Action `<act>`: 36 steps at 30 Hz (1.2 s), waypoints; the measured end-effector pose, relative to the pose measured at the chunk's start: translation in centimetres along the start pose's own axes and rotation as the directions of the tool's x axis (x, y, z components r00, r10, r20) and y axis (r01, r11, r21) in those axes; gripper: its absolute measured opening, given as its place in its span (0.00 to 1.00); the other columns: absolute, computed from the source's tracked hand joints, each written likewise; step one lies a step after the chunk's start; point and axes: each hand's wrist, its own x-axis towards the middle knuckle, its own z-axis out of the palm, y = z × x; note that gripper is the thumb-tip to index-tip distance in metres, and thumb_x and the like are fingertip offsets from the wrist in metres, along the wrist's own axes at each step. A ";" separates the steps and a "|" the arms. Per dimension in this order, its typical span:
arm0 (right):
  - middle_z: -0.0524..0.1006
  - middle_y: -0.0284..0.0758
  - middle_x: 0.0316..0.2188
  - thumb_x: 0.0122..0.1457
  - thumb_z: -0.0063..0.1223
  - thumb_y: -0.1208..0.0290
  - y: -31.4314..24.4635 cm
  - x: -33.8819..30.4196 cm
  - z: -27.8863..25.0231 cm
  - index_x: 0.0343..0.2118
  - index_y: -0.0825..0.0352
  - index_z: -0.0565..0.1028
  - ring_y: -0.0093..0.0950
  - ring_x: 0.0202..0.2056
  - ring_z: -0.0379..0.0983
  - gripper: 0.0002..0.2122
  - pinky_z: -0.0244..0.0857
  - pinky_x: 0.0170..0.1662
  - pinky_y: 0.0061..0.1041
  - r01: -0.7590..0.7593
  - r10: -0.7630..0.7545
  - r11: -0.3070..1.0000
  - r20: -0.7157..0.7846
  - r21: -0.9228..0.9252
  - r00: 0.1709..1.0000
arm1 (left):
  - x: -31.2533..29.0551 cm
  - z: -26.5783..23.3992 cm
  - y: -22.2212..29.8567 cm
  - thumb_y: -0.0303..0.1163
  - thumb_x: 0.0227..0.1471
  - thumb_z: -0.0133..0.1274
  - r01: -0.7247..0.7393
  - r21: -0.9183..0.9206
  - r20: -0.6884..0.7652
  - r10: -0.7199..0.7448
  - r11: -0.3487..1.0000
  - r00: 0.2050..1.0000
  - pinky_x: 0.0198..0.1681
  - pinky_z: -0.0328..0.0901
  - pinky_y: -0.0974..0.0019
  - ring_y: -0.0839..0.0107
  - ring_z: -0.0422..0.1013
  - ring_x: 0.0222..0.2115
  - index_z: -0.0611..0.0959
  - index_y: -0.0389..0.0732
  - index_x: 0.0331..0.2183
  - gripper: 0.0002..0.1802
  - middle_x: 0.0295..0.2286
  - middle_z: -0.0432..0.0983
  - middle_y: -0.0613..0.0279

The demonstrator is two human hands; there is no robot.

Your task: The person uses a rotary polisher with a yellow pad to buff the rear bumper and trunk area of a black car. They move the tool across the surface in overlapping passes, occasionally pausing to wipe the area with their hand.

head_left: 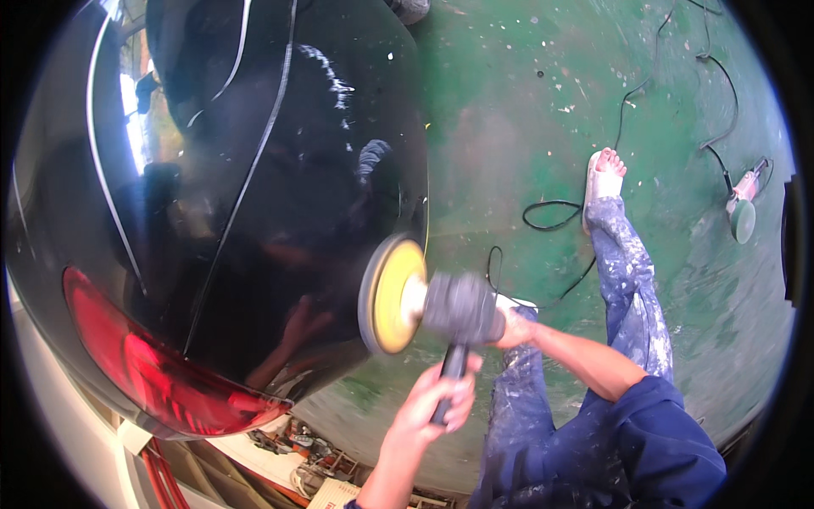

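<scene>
With both hands I hold a dark power polisher, its round pad with a yellow backing turned toward a glossy black car body. My left hand is wrapped round the side handle, below the tool's head. Farther right, my right hand grips the rear of the tool's body, its fingers partly hidden. The pad is at the right edge of the car panel, against it or very close; the tool looks blurred. Whitish smears mark the paint beyond the pad. A red tail light curves round the car's near left corner.
A black cable loops over the stained green floor near my feet. Another tool with a round green pad lies at the far right. Assorted tools and parts sit below the car's corner, near a cardboard box.
</scene>
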 end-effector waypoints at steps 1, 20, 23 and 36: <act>0.78 0.32 0.50 0.50 0.71 0.73 -1.7 0.5 -1.3 0.54 0.64 0.72 0.22 0.51 0.73 0.28 0.70 0.56 0.29 0.290 -0.277 0.649 0.137 -0.703 0.951 | 2.4 1.3 1.7 0.28 0.56 0.55 -0.001 -0.027 0.007 0.002 1.000 1.000 0.15 0.56 0.72 0.79 0.60 0.14 0.72 0.32 0.48 0.19 0.21 0.63 0.68; 0.79 0.43 0.32 0.42 0.71 0.65 -6.7 -1.7 5.7 0.39 0.66 0.75 0.44 0.36 0.79 0.21 0.73 0.41 0.41 0.365 -0.357 0.578 0.176 -0.729 0.917 | -8.9 -8.1 -6.0 0.26 0.53 0.58 0.014 0.048 -0.056 -0.012 0.999 0.998 0.16 0.57 0.64 0.74 0.61 0.14 0.71 0.31 0.50 0.24 0.23 0.67 0.63; 0.80 0.41 0.31 0.43 0.71 0.65 -12.9 -1.4 3.0 0.36 0.67 0.76 0.42 0.34 0.80 0.19 0.74 0.40 0.35 0.298 -0.346 0.566 0.107 -0.769 0.932 | -5.0 -4.4 -2.2 0.27 0.51 0.60 -0.054 0.146 -0.027 0.059 0.988 0.998 0.13 0.58 0.66 0.76 0.61 0.12 0.73 0.30 0.48 0.24 0.21 0.69 0.64; 0.81 0.33 0.33 0.41 0.70 0.76 -15.6 -2.6 3.9 0.38 0.68 0.76 0.17 0.38 0.76 0.19 0.73 0.44 0.24 0.232 -0.277 0.763 0.019 -0.603 0.961 | -4.7 0.4 0.3 0.24 0.50 0.57 -0.159 0.127 0.096 0.147 0.979 0.984 0.09 0.56 0.69 0.77 0.59 0.09 0.71 0.29 0.47 0.22 0.20 0.68 0.60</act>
